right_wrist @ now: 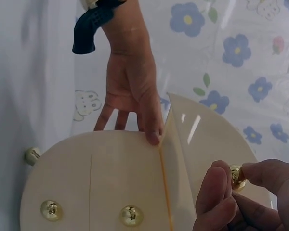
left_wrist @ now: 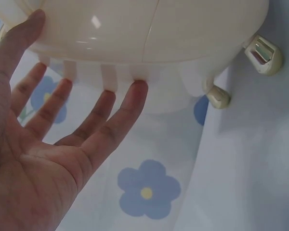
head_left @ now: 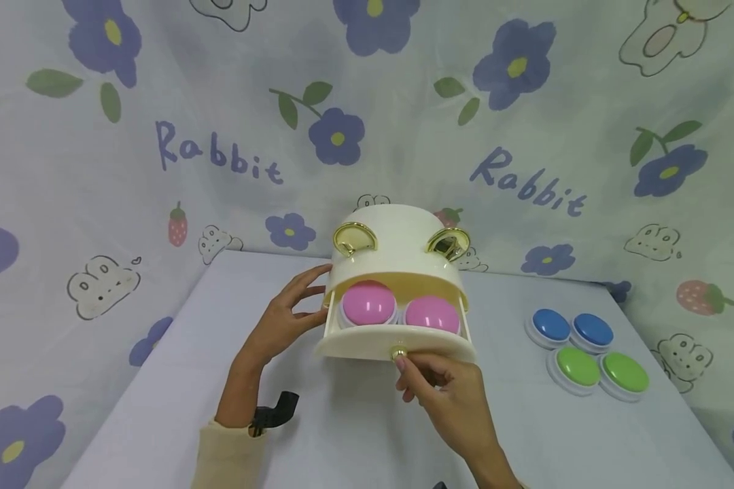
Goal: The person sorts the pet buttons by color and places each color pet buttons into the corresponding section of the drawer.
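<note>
Drawer (head_left: 357,344) of the cream box (head_left: 400,234), near the table's (head_left: 355,435) back edge, stands open with two pink buttons (head_left: 369,303) inside. The right hand (head_left: 449,390) pinches its gold knob (head_left: 398,352); the left hand (head_left: 281,322), fingers spread and uncurled, touches the box's left side. Two blue buttons (head_left: 593,329) and two green buttons (head_left: 626,372) lie near the table's right edge.

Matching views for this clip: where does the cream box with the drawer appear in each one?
Head: the cream box is near the centre.
Left wrist: along the top, cut off by the upper edge.
Right wrist: across the lower part, cut off by the bottom edge.
Shared landmark: the left hand, beside the box in all three.
</note>
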Demonstrator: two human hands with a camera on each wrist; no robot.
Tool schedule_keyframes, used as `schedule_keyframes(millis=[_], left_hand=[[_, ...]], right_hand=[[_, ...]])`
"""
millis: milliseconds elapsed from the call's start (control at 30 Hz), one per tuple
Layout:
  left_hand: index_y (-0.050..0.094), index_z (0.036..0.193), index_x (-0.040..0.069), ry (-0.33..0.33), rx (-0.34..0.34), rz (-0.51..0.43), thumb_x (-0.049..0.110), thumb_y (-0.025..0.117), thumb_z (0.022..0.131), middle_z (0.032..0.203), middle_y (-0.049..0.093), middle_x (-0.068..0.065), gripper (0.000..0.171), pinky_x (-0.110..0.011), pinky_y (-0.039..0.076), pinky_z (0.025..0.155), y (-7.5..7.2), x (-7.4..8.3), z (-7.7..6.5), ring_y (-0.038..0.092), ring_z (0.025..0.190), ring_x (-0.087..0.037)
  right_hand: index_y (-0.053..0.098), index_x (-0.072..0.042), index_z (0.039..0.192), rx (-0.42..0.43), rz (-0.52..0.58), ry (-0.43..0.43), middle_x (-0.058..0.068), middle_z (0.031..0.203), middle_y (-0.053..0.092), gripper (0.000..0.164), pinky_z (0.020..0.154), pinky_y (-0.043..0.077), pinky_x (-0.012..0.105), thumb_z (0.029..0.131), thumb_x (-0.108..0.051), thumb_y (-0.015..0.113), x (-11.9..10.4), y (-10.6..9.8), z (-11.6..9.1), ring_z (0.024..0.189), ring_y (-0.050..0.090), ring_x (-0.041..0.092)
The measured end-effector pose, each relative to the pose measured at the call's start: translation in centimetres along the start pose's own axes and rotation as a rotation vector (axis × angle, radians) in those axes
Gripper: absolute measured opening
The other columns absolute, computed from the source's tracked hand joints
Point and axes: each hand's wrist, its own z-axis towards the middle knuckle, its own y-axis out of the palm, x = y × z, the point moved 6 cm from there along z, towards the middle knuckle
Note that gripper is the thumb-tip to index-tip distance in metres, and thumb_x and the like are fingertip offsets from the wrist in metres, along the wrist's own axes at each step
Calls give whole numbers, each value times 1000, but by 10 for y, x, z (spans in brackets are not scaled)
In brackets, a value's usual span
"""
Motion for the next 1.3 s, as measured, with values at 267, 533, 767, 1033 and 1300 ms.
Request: schedule_keyframes(millis=[267, 533, 767, 1033, 1300], left_hand=[[41, 149, 47, -7, 6, 0, 31, 76, 91, 154, 33, 18, 69, -49, 52, 96, 1, 1, 0, 45, 136, -28], [41, 149, 46, -5, 2, 10, 32, 77, 91, 153, 34, 18, 70, -47, 53, 95, 3, 2, 0, 46, 135, -25], [42, 149, 45, 3, 4, 2, 29, 76, 92, 154, 34, 17, 68, -48, 53, 96, 2, 0, -1, 45, 135, -24], [41, 150, 45, 0, 12, -1, 28, 76, 92, 153, 34, 17, 69, -49, 52, 97, 2, 2, -3, 46, 135, -25], [41, 150, 45, 9, 10, 6, 27, 75, 93, 154, 34, 17, 69, -48, 53, 95, 4, 3, -4, 47, 135, -26]], right_hand=[[77, -19, 85, 10, 21, -1, -4, 66, 67, 12, 49, 54, 31, 93, -27, 74, 2, 0, 5, 56, 65, 18], [77, -18, 84, 26, 20, 0, -4, 66, 67, 11, 50, 54, 30, 93, -25, 75, 4, -1, 7, 57, 65, 17], [77, -18, 84, 30, 15, -16, -3, 66, 67, 11, 49, 52, 29, 93, -25, 75, 6, 0, 13, 57, 64, 17], [78, -15, 85, 27, 26, -38, -3, 67, 67, 12, 50, 52, 28, 93, -24, 74, 8, 0, 19, 58, 64, 18], [78, -14, 85, 40, 24, -24, -4, 66, 67, 13, 52, 52, 27, 93, -25, 75, 11, -1, 21, 59, 65, 19]])
